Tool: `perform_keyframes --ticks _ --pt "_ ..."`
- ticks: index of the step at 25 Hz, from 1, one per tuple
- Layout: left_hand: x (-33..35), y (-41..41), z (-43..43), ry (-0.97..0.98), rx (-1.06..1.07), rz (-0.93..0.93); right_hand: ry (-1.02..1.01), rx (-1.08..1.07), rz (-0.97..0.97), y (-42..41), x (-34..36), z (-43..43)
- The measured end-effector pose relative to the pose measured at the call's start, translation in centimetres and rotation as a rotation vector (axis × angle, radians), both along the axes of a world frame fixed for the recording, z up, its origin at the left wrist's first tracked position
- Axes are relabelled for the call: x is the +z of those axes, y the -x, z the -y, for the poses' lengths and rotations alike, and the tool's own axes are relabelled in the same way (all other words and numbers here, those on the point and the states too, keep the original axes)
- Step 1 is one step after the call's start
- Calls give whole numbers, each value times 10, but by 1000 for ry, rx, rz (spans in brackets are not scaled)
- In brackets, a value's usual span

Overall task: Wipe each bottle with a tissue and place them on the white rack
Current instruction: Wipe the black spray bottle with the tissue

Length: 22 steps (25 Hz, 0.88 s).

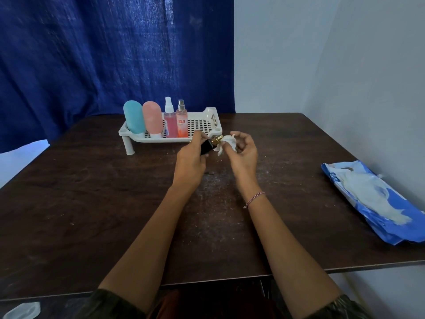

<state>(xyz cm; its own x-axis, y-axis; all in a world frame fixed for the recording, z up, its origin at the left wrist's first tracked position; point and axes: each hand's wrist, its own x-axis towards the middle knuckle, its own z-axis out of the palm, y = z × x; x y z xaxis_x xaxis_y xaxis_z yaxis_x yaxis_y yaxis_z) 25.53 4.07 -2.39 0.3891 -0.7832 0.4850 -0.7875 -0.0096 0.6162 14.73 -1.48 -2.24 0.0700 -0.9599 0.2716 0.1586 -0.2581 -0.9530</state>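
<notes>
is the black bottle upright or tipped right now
Tipped: the left hand holds the black bottle slanted, its gold top against the tissue in the right hand.

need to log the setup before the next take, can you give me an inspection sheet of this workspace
surface: dark brown table, white specks scattered across its middle
job's things: white rack holds four upright bottles: blue bottle, pink bottle, pink spray bottle, orange spray bottle; black bottle with a gold top is off the rack, tilted; tissue lies against the gold top
clutter: blue tissue pack at the table's right edge
hands: left hand grips the black bottle; right hand pinches the tissue
cables: nothing seen
surroundings: blue curtain behind the table, pale wall to the right
</notes>
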Motion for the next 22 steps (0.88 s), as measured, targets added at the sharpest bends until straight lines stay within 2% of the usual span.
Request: perform_keyframes --ticks 2,6,10,13,18,22 --pt "1 -1 -1 -5 13 22 172 -89 -105 0 -1 -1" --pt "1 -5 -4 16 23 68 613 -106 -449 1 -5 -2" --pt "2 -6 -5 12 -1 94 769 -75 -687 0 -8 -1" --pt "4 -3 -6 -1 -25 99 763 -55 -686 -1 -8 0" --pt "4 -4 -8 9 -54 106 491 1 -455 4 0 -3" --pt "1 -3 -6 -15 -83 121 353 -42 -445 4 4 -2"
